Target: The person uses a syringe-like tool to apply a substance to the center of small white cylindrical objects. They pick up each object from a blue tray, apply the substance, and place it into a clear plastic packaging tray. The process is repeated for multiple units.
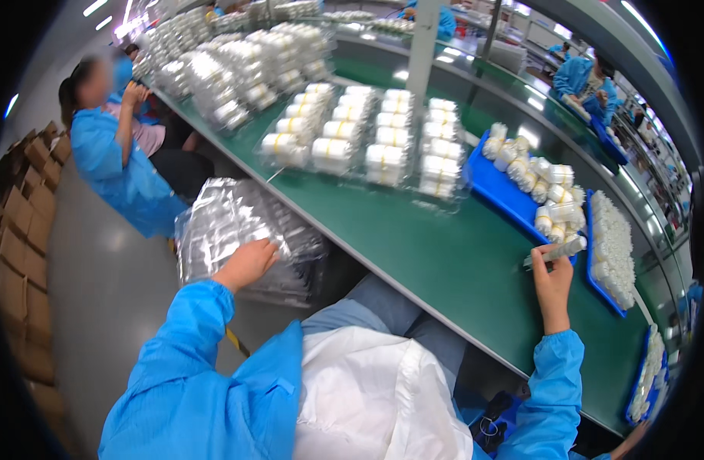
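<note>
My right hand (552, 285) is raised over the right part of the green table (452, 264). Its thumb and fingers close around a slim white tube-shaped piece (567, 249), held tilted with its right end higher. Just behind it lies a blue tray (490, 180) with white bundles, some banded in yellow, heaped at its right side. My left hand (248, 264) is at a stack of clear plastic blister trays (229, 218) left of my lap. Its fingers are closed on the top tray's edge; the fingertips are partly lost against the shiny plastic.
Clear trays with rows of yellow-banded white bundles (333, 146) stand at mid-table, with tall stacks (237, 69) beyond. More filled blue trays (609, 295) sit to the right. A metal post (422, 54) rises behind. A person in blue (126, 169) sits at left, near cardboard boxes (30, 222).
</note>
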`<state>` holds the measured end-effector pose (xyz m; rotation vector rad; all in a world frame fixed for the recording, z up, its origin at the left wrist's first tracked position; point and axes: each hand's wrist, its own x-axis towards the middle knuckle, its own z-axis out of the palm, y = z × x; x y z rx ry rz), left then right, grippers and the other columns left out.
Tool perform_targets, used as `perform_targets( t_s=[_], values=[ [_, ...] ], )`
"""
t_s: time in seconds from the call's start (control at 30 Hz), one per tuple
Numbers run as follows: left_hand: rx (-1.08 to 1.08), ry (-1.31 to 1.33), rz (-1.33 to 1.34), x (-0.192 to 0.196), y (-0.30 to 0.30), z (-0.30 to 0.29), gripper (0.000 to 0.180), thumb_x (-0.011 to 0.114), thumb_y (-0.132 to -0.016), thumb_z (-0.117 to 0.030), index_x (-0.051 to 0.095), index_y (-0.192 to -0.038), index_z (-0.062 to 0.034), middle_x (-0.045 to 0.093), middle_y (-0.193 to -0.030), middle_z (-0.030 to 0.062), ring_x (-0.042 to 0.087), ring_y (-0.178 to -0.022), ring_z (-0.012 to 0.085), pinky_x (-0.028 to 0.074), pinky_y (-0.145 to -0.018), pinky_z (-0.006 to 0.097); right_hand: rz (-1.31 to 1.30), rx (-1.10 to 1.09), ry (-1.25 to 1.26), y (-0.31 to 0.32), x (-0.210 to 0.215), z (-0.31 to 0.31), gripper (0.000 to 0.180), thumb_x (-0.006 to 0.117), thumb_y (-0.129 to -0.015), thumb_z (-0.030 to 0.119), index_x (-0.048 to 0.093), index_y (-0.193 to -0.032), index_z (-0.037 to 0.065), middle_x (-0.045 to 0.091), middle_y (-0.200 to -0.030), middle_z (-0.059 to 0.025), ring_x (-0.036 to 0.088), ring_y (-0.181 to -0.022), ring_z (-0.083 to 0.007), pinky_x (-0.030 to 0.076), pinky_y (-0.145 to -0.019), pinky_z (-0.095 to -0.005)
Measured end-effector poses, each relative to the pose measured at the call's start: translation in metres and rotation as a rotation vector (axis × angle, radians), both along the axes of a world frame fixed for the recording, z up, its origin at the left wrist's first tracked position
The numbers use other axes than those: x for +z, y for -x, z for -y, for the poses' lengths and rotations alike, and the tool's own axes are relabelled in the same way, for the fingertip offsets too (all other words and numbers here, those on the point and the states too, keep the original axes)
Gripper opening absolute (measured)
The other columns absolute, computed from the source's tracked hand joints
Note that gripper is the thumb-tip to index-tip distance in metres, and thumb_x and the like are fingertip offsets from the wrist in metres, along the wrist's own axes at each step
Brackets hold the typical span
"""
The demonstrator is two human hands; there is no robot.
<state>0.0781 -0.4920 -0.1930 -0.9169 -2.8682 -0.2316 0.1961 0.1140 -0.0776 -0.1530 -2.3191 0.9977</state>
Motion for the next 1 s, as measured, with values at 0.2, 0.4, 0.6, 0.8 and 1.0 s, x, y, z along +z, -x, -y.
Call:
perform_targets(
  t_s=[0.2,0.4,0.6,0.8,1.0],
  values=[
    [0.033,-0.068,-0.021,0.009,0.004,-0.001,0.03,0.063,-0.094,-0.034,0.067,-0.098,-0.0049,0.062,-0.089,0.0156,0.062,-0.083,0.0377,0.051,-0.074,0.049,-0.069,0.049,-0.034,-0.003,0.014,0.011,0.01,0.068,-0.091,0.009,0.065,-0.087,0.001,0.067,-0.081,-0.0044,0.063,-0.075,-0.0132,0.05,-0.067,-0.0297],
    [0.095,-0.145,-0.08,0.012,0.012,-0.004,0.028,0.065,-0.092,-0.03,0.068,-0.085,-0.0034,0.062,-0.083,0.0156,0.061,-0.079,0.0382,0.049,-0.07,0.049,-0.144,0.324,0.486,-0.037,0.078,0.065,0.015,0.059,-0.094,0.013,0.068,-0.096,0.001,0.068,-0.09,-0.0087,0.062,-0.084,-0.0176,0.049,-0.072,-0.0316],
    [0.117,-0.237,-0.186,0.032,0.009,-0.01,0.026,0.063,-0.093,-0.025,0.066,-0.079,-0.0027,0.059,-0.077,0.0158,0.059,-0.074,0.0387,0.047,-0.067,0.049,-0.495,1.181,0.606,-0.102,0.155,0.125,0.013,0.062,-0.094,0.012,0.068,-0.099,0.002,0.067,-0.092,-0.0169,0.067,-0.085,-0.0385,0.056,-0.072,-0.0504],
    [0.058,-0.465,-0.391,0.036,0.026,-0.013,0.029,0.054,-0.097,-0.02,0.061,-0.076,-0.0014,0.056,-0.074,0.0169,0.054,-0.067,0.0367,0.041,-0.061,0.046,-0.642,1.363,0.539,-0.126,0.189,0.152,0.021,0.064,-0.098,0.02,0.068,-0.116,0.011,0.061,-0.129,-0.0107,0.06,-0.115,-0.0388,0.048,-0.095,-0.052],
    [0.117,-0.987,-0.387,0.064,0.041,-0.022,0.044,0.041,-0.107,-0.03,0.057,-0.077,-0.0018,0.05,-0.072,0.0081,0.049,-0.064,0.0203,0.039,-0.061,0.034,-0.567,1.396,0.417,-0.121,0.202,0.148,0.015,0.065,-0.096,0.013,0.067,-0.111,0.009,0.064,-0.123,-0.011,0.062,-0.11,-0.0363,0.051,-0.089,-0.0503]
  ],
)
